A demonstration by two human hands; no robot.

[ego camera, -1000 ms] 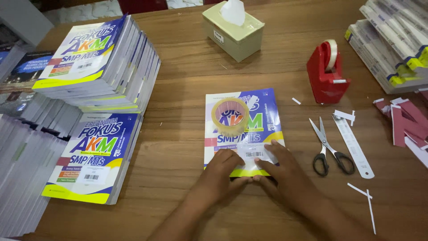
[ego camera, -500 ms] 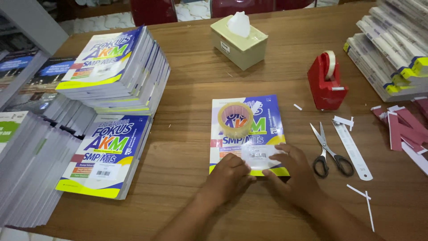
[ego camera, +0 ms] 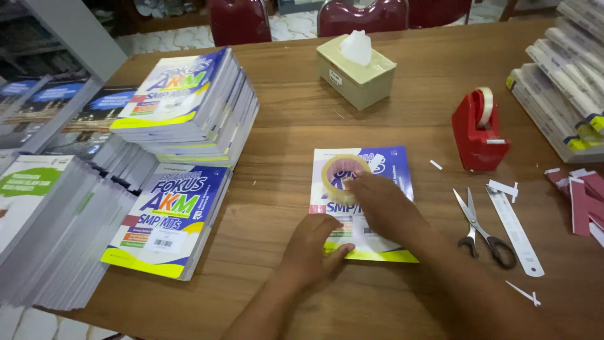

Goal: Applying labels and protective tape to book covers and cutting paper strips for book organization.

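A blue, white and yellow book [ego camera: 390,165] lies flat in the middle of the wooden table [ego camera: 289,126]. A clear tape roll [ego camera: 335,175] rests on its upper left cover. My right hand [ego camera: 385,206] lies over the cover with its fingertips touching the tape roll. My left hand [ego camera: 313,242] presses the book's lower left corner, fingers spread and flat. Neither hand holds anything lifted.
Two stacks of the same books [ego camera: 189,104] [ego camera: 173,217] stand at the left, with more book piles [ego camera: 50,214] beyond. A tissue box [ego camera: 355,72], red tape dispenser [ego camera: 478,129], scissors [ego camera: 481,230], white ruler [ego camera: 516,230], paper scraps and right-hand book stacks [ego camera: 563,82] surround the work spot.
My right hand has moved up from the book's lower edge onto the tape roll. My left hand stays at the lower left corner. The camera has come closer.
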